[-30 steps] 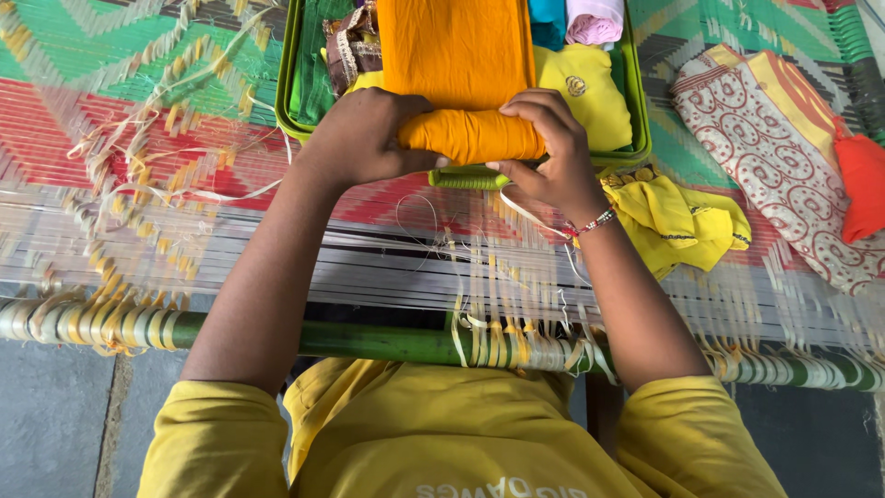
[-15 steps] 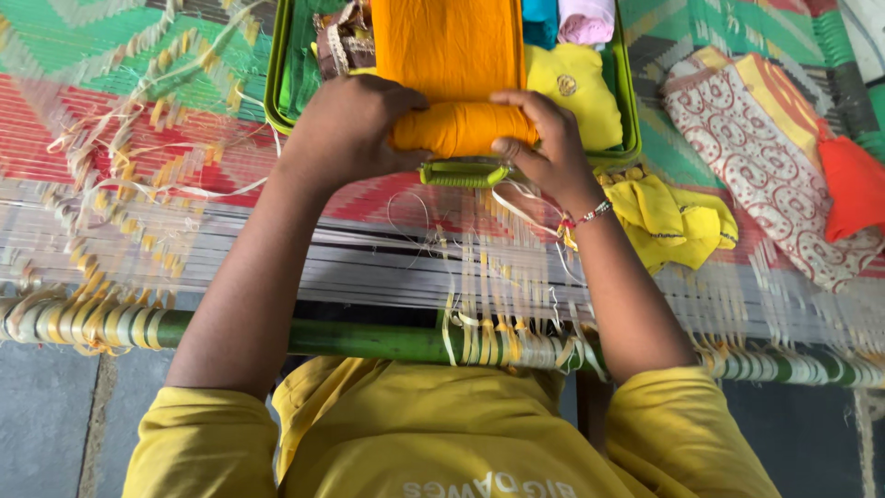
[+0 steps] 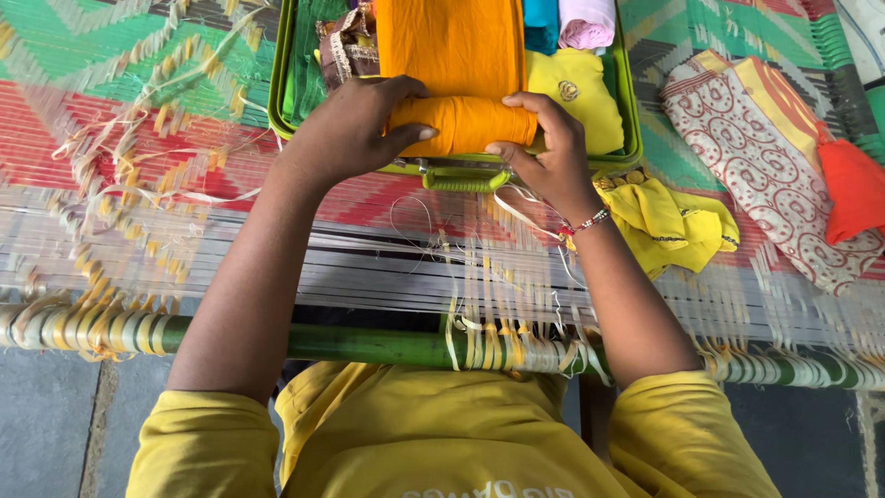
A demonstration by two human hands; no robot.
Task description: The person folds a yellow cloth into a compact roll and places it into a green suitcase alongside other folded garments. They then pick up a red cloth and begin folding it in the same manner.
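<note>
Orange cloth roll (image 3: 466,124) gripped by both hands inside green suitcase (image 3: 277,92).

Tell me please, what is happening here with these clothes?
A person in a yellow shirt has both hands on an orange cloth lying in an open green suitcase. The left hand and the right hand press the rolled near end of the cloth. Beside it in the suitcase lie a yellow garment and pink and teal rolls. A crumpled yellow cloth and a patterned cloth lie outside on the woven cot.
</note>
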